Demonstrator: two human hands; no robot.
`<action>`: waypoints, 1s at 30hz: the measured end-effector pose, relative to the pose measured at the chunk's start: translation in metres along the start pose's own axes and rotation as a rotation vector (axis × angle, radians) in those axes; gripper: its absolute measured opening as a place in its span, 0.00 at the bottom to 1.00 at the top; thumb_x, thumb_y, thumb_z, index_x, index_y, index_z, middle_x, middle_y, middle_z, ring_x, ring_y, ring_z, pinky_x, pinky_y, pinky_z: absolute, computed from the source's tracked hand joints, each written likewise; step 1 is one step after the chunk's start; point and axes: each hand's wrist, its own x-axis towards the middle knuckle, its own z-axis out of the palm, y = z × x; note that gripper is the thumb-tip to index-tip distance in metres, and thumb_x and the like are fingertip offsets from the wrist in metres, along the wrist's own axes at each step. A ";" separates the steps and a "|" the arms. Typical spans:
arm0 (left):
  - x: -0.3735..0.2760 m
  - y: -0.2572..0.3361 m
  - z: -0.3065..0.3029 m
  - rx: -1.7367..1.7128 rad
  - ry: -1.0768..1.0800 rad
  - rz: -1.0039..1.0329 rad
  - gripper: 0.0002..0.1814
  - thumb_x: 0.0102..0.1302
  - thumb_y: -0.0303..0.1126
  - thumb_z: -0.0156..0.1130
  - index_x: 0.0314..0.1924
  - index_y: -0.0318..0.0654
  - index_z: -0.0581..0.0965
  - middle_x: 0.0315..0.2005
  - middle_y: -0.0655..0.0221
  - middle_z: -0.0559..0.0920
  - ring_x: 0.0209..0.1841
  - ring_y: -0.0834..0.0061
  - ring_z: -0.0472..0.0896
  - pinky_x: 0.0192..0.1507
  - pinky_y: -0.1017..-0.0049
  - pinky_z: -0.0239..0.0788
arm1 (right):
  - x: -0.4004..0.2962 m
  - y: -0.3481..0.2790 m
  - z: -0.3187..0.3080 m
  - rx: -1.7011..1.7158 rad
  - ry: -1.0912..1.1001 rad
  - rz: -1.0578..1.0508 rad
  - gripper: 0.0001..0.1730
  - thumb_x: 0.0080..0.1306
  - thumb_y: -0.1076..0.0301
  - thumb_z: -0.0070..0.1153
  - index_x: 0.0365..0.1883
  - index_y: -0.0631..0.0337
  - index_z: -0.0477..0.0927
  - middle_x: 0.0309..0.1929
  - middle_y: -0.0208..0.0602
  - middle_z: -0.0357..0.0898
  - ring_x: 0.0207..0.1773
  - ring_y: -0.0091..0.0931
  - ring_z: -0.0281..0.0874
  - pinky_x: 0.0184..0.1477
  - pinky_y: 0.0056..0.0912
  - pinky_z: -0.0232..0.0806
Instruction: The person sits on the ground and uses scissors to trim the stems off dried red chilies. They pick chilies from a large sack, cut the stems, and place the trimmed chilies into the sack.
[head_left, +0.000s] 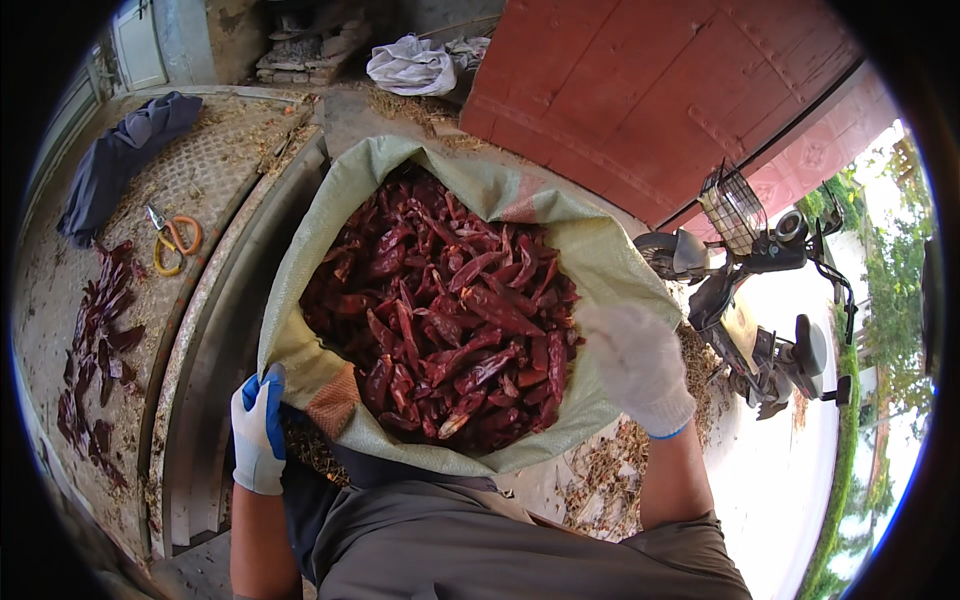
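Note:
A woven plastic sack (600, 247), pale green with orange stripes, stands mouth up before me, its rim folded outward. Dried red chili peppers (457, 315) fill it nearly to the rim. My left hand (259, 427), in a white glove with blue coating, pinches the sack's edge at the lower left. My right hand (641, 367), also gloved, is blurred over the sack's right edge; whether its fingers grip the fabric cannot be made out.
To the left, a worn metal-topped platform (225, 169) bears scissors (172, 238) with orange and yellow handles, a dark cloth (127, 165) and loose chilies (101, 367). A red metal door (637, 97) rises behind the sack. A parked electric scooter (757, 300) stands at right; white sacks (412, 66) lie behind.

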 end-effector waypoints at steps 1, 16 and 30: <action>0.000 -0.001 0.001 -0.017 -0.002 -0.004 0.16 0.81 0.37 0.67 0.54 0.30 0.88 0.39 0.78 0.87 0.38 0.90 0.79 0.42 0.82 0.70 | -0.001 -0.006 0.006 -0.009 -0.163 -0.088 0.12 0.72 0.67 0.61 0.51 0.55 0.87 0.44 0.41 0.90 0.47 0.42 0.88 0.49 0.49 0.80; 0.000 -0.005 -0.002 0.003 0.126 0.151 0.13 0.82 0.39 0.67 0.43 0.35 0.86 0.33 0.83 0.82 0.33 0.90 0.75 0.35 0.80 0.64 | -0.030 -0.065 0.137 0.142 -1.194 -0.357 0.16 0.68 0.67 0.55 0.50 0.53 0.89 0.39 0.49 0.90 0.45 0.50 0.91 0.44 0.57 0.79; -0.061 -0.048 0.034 0.617 -0.183 -0.211 0.24 0.71 0.43 0.77 0.29 0.27 0.84 0.19 0.67 0.82 0.23 0.82 0.80 0.29 0.69 0.73 | -0.031 -0.089 0.138 0.165 -1.197 -0.405 0.14 0.66 0.68 0.57 0.47 0.60 0.88 0.38 0.52 0.90 0.44 0.50 0.92 0.42 0.59 0.81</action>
